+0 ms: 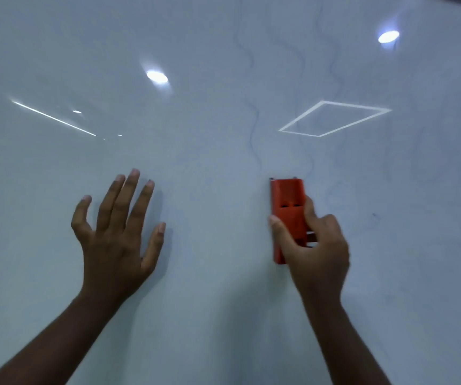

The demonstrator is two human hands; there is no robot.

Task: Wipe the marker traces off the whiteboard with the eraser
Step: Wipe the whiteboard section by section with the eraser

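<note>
The whiteboard [196, 151] fills the whole view. Faint wavy marker traces [254, 120] run down it from the top centre and right, ending just above the eraser. My right hand [316, 245] grips an orange eraser [287, 201], thumb on its left side and fingers on its right, and holds it upright against the board. My left hand [118, 232] is to the left at about the same height, fingers spread and straight, close to the board surface; whether it touches is not clear. It holds nothing.
Ceiling lights reflect on the glossy board: two bright ovals [157, 76], a thin line [52, 118] at the left and a square outline [335, 119] at the right. A small dark mark [374, 215] sits right of the eraser.
</note>
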